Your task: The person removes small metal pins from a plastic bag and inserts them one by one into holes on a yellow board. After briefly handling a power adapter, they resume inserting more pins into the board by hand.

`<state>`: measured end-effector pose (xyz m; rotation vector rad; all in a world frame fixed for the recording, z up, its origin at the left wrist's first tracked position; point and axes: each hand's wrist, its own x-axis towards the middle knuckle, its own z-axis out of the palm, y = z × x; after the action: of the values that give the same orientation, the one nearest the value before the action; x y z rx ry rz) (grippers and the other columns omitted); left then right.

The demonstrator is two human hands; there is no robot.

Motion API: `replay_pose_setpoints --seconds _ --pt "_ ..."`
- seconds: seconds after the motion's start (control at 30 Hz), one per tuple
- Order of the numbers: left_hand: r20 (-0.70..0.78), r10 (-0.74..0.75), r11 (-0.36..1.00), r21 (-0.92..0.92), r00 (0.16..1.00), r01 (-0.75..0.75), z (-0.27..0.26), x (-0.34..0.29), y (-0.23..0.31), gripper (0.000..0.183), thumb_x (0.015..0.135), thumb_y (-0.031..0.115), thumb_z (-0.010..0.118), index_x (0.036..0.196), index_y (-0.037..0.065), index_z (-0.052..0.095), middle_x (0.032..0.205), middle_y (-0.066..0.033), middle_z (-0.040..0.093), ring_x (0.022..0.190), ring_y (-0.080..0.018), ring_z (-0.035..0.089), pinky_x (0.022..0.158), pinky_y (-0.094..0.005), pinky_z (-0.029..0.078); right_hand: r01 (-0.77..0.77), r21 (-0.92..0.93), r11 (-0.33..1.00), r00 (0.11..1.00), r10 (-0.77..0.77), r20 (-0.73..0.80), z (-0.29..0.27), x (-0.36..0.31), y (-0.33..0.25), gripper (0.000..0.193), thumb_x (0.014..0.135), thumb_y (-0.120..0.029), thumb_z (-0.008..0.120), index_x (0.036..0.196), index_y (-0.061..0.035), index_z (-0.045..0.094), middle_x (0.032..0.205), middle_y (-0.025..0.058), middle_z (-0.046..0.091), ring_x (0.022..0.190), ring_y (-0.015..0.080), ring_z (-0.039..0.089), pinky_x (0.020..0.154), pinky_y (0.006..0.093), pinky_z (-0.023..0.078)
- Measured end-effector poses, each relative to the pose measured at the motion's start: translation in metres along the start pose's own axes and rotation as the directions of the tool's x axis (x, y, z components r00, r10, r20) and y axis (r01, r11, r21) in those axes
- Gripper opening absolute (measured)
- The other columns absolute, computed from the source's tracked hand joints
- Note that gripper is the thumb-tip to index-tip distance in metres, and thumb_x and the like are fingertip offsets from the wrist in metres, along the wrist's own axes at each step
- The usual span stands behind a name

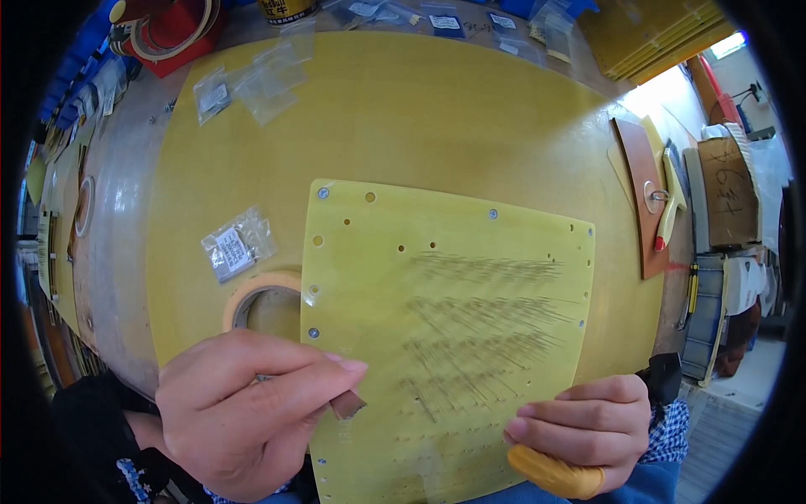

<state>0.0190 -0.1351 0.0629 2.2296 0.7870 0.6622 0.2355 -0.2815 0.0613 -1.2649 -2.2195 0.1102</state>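
A yellow board (453,227) stands tilted before me, with screws and holes along its edges. Several rows of thin metal wires (487,315) stick out of its face. My left hand (239,412) is closed in a pinch in front of the board's lower left side. A small brownish strip with a jagged end (348,406) shows between its thumb and fingers. My right hand (588,428) is closed at the board's lower right corner, fingers over the front, hiding that corner. One of its fingers wears an orange finger cot (554,475).
A roll of masking tape (239,302) lies partly behind the board, near a small labelled bag (235,248). More clear bags (269,80) lie toward the back. On the right are a brown panel (640,197), a yellow-handled tool (672,202) and a cardboard box (729,189).
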Motion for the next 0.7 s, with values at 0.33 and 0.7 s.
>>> replay_pose_setpoints --seconds 0.33,0.7 --pt "0.015 0.001 1.0 -0.008 1.0 0.0 -0.002 -0.001 0.003 0.019 0.068 -0.01 0.068 0.084 0.001 0.071 0.074 -0.0097 0.062 0.061 -0.0137 0.06 0.055 -0.0203 0.046 -0.02 -0.051 0.999 0.998 0.023 0.057 0.002 0.001 -0.003 0.005 0.075 -0.009 0.065 0.079 -0.0117 0.066 0.094 0.0035 0.069 0.073 0.0114 0.065 0.063 0.0199 0.045" --pt "0.003 -0.008 1.0 -0.013 1.0 0.008 -0.002 0.003 0.004 0.02 0.067 -0.01 0.069 0.084 0.001 0.071 0.074 -0.0093 0.063 0.062 -0.0139 0.06 0.055 -0.0208 0.046 -0.038 -0.074 0.997 0.998 0.042 0.045 0.001 0.002 -0.001 0.005 0.075 -0.009 0.065 0.079 -0.0113 0.065 0.093 0.0029 0.069 0.073 0.0119 0.065 0.063 0.0203 0.045"
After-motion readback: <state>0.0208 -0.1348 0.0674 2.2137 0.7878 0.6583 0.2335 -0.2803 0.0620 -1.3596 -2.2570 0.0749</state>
